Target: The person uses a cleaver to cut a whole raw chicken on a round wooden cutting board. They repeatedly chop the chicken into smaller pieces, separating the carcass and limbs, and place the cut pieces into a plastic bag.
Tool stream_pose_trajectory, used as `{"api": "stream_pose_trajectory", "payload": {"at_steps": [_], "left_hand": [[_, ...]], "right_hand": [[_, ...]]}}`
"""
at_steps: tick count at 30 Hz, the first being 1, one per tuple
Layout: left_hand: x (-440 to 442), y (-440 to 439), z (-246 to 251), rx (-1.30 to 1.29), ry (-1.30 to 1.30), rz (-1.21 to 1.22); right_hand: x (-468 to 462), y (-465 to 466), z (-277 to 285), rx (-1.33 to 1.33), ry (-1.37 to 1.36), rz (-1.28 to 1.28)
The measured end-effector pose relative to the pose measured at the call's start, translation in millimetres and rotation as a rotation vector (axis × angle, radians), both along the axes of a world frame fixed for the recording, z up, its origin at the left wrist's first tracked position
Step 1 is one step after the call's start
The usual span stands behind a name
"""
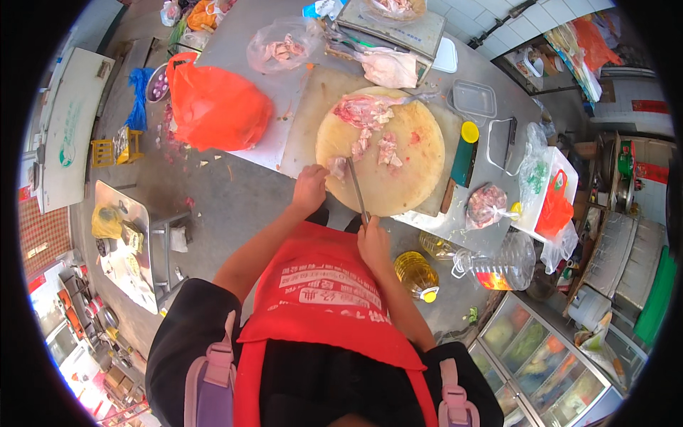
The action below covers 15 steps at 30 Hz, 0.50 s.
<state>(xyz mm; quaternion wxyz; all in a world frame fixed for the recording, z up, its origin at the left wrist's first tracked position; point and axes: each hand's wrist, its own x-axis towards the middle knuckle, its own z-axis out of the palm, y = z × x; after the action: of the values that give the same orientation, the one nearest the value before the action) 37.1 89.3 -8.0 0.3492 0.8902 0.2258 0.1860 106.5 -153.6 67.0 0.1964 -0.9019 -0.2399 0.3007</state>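
Observation:
A thick round chopping block [416,171] stands before me with raw poultry on it. In my right hand [373,240] is the handle of a cleaver; its blade [356,187], seen nearly edge-on, reaches over the block's near part. My left hand [310,188] is at the block's near left edge, fingers curled beside a small piece of meat [337,166]; whether they grip it cannot be made out. Cut chunks [389,150] lie mid-block. A larger poultry portion [363,111] with a foot attached rests at the far side.
Behind the block lies a plucked bird [392,66] beside a scale [395,32]. A red plastic bag [219,107] stands left. Rightward are a green-and-brown knife-like tool [461,163], a clear container [474,98] and bagged meat [486,205]. An oil jug [416,275] stands below the table edge.

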Motion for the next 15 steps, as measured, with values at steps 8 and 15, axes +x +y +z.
{"api": "stream_pose_trajectory", "payload": {"at_steps": [8,15], "left_hand": [[-31.7,9.8,5.3,-0.005,0.076,0.007],[-35.1,41.2,0.4,0.034,0.103,-0.046]], "right_hand": [[-16.8,80.0,130.0,0.721,-0.105,-0.390],[-56.4,61.0,-4.1,0.059,0.104,-0.267]]}}
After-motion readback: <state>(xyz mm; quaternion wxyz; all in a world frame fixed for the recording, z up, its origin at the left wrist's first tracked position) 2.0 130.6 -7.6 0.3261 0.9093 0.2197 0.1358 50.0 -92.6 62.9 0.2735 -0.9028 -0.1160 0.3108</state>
